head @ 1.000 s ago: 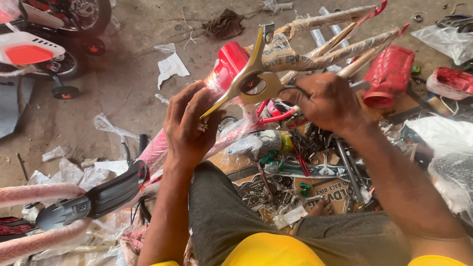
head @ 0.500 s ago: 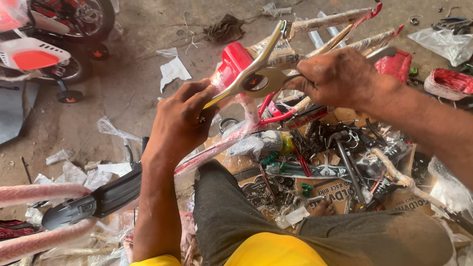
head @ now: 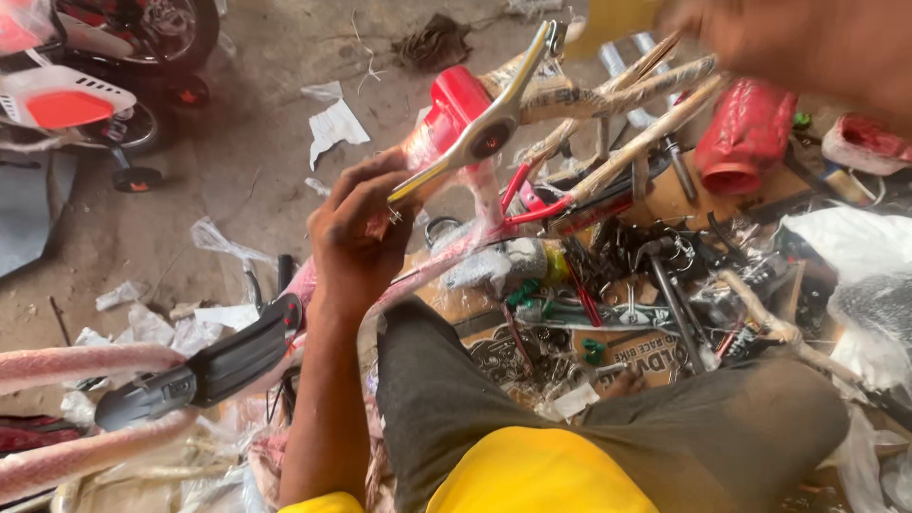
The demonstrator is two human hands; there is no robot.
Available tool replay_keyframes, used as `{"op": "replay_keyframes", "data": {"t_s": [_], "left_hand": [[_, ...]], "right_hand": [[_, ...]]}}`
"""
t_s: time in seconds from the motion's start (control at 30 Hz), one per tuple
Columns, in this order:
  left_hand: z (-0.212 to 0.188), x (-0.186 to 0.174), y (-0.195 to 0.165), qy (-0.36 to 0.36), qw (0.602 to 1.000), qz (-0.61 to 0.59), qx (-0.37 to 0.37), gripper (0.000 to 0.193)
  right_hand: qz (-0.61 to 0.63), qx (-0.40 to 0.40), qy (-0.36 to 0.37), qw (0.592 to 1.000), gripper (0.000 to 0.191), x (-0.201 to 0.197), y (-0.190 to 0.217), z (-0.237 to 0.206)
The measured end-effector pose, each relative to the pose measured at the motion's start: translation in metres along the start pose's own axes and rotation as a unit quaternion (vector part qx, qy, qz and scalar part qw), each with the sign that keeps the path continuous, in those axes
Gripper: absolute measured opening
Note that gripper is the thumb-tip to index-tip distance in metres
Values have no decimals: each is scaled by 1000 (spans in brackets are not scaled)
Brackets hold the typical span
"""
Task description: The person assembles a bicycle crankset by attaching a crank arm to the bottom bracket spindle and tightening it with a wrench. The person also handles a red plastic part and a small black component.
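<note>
We see our left hand (head: pixel 356 242) raised over the lap, its fingers (head: pixel 375 195) curled and pinched on the lower end of a pale metal bracket (head: pixel 484 119), a flat bar with a dark round hole near its middle. The bracket slants up to the right across the red, plastic-wrapped bicycle frame (head: pixel 446 114). A small screw (head: pixel 392 217) sits just beside the thumb.

Our right hand (head: pixel 807 43) is a blur at the top right edge, above the paper-wrapped tubes (head: pixel 627 95); we cannot tell whether its fingers are spread or closed, or whether they hold anything.

To the right of the tubes lies a red ribbed plastic part (head: pixel 746 138). Below it, on a flattened brown cardboard box (head: pixel 655 347) with dark printing, a heap of loose tools and hardware (head: pixel 617 285) spreads out, partly in clear plastic bags (head: pixel 855 285). A black saddle (head: pixel 209 366) lies at the lower left, between pink wrapped tubes (head: pixel 76 366). Scraps of white paper (head: pixel 332 123) lie on the concrete floor (head: pixel 256 190), and a small red-and-white cycle (head: pixel 85 85) stands at the top left.
</note>
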State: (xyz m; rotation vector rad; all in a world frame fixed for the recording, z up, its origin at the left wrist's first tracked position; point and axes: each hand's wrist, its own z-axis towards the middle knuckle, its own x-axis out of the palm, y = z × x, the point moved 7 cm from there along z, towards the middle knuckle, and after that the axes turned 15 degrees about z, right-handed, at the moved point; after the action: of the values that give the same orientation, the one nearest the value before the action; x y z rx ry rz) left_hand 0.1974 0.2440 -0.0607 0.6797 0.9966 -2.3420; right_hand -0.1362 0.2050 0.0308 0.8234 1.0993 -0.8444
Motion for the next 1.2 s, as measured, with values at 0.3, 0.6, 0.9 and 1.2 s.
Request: {"op": "replay_keyframes", "data": {"t_s": [0.3,0.6,0.9,1.2], "left_hand": [[14,-20,-8,39,997,-36,59,59],[-17,16,15,-189,973,-117,59,64],[-47,14,-40,238,968,-73,-20,50],[12,-45,-22,353,860,367,18,20]], "right_hand": [[342,115,-71,930,33,149,-1,-66],[707,149,-235,651,26,225,106,-88],[836,109,-289,454,16,184,169,-75],[389,14,-431,814,24,104,83,-44]]}}
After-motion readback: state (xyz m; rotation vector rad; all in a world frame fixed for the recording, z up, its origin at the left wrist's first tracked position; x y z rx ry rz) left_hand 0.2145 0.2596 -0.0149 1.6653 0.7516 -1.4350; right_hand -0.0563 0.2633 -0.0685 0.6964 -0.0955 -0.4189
